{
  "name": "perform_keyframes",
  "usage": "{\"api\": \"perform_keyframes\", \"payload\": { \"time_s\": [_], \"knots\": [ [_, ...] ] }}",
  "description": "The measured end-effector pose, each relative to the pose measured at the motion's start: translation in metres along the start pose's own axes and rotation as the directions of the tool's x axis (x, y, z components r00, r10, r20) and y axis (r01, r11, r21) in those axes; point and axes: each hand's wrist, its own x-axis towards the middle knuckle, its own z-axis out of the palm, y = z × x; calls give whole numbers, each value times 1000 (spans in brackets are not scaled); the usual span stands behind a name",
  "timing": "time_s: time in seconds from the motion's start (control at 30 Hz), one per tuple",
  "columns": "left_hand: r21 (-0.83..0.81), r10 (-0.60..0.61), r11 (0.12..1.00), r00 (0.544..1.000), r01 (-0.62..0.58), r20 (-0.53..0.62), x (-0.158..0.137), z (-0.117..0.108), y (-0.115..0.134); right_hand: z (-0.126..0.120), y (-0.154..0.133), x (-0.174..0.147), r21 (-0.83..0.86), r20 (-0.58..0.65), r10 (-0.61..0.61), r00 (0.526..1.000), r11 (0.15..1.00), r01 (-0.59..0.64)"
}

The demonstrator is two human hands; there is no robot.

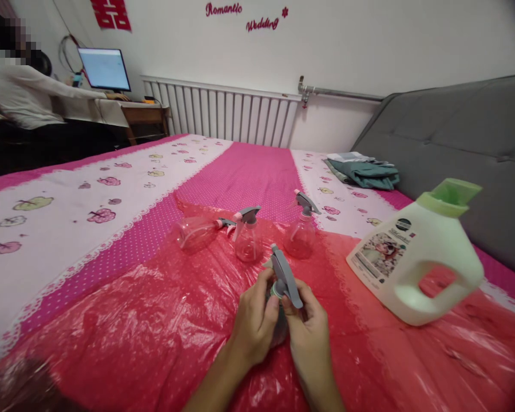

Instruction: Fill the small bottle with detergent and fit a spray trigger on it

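Left hand [254, 320] curled around small spray bottle [278, 329] (body mostly hidden), grey trigger head [284, 274] pinched by right hand [309, 329], three more bottles [248, 234] lying just beyond.

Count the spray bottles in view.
4. One lies on its side at left, two stand upright mid-sheet and, and one is held in both hands. None seems hidden.
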Motion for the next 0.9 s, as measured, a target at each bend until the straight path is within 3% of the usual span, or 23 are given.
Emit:
{"api": "perform_keyframes", "payload": {
  "time_s": [0.2, 0.63, 0.9],
  "knots": [
    [0, 25, 1000, 1000, -25, -1, 0, -1, 1, 0, 1, 0, 51, 19, 89, 996, 995, -89],
    [-82, 23, 996, 999, -21, 23, 2, -1, 5, 8, -5, 3, 41, -68, -3, 998, 999, 6],
    [-128, 18, 992, 1000, -17, 2, 2, -1, 3, 15, 0, 2, 70, -120, 40, 992, 997, -31]
  ]
}}
